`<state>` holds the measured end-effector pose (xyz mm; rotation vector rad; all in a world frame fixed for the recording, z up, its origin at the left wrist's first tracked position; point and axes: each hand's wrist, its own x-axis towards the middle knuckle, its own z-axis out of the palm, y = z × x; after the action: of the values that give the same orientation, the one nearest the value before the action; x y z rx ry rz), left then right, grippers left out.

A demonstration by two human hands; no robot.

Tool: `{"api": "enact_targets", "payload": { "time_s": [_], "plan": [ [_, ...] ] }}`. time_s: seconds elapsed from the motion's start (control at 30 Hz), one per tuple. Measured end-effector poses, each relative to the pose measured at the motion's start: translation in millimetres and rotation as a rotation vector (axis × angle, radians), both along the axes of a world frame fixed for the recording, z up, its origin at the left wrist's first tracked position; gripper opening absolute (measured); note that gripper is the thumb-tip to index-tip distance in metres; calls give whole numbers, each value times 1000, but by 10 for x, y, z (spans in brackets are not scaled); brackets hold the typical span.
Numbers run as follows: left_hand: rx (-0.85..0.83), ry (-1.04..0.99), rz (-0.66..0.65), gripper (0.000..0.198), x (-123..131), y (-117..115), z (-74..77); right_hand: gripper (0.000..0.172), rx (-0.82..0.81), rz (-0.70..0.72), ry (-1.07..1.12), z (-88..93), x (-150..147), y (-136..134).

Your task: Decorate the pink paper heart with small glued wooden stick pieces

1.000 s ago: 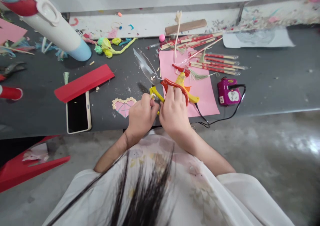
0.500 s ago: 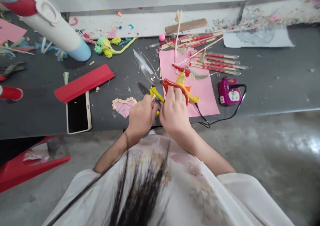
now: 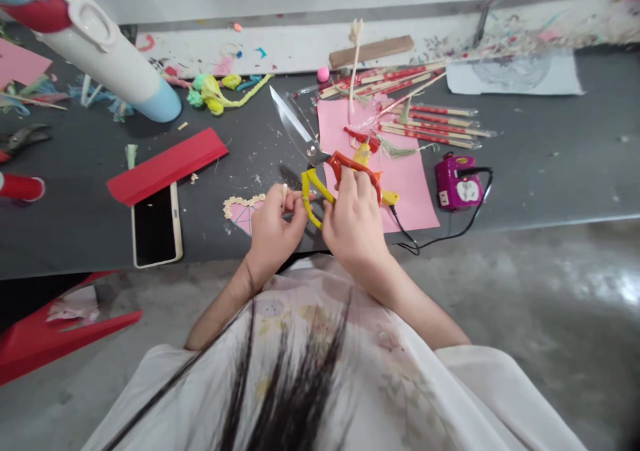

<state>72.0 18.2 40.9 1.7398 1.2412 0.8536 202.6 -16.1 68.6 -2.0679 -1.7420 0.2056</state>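
My right hand is closed around large scissors, fingers in the orange-red handle loop. A yellow loop, apparently the other handle, sits by my right thumb. The blades point up and left, a little apart. To the left, my left hand is closed, with a thin pale stick held in its fingers. Partly behind that hand lies a pink paper heart with dark lines, edged with small cream pieces. A yellow glue gun lies behind my right hand, partly hidden.
Pink paper lies under the glue gun. A purple box with a black cable stands right. Red-wrapped sticks lie at the back. On the left are a red folded paper, a phone and a bottle.
My left hand has drawn slightly left and turned, now covering part of the heart. The scissors have shifted slightly up and right with my right hand, and their yellow loop shows more.
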Motion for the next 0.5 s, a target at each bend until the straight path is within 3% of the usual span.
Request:
{"api": "enact_targets", "payload": {
  "time_s": [0.1,0.3,0.5],
  "plan": [
    [46,138,26,27,22,-13,36,47,17,-8,-7,-12,-9,-4],
    [252,408,39,16,36,4,36,48,22,-24,-46,-53,-33,-4],
    [286,446,-2,13,17,32,60,44,52,-22,-45,-64,-16,-2]
  ]
}}
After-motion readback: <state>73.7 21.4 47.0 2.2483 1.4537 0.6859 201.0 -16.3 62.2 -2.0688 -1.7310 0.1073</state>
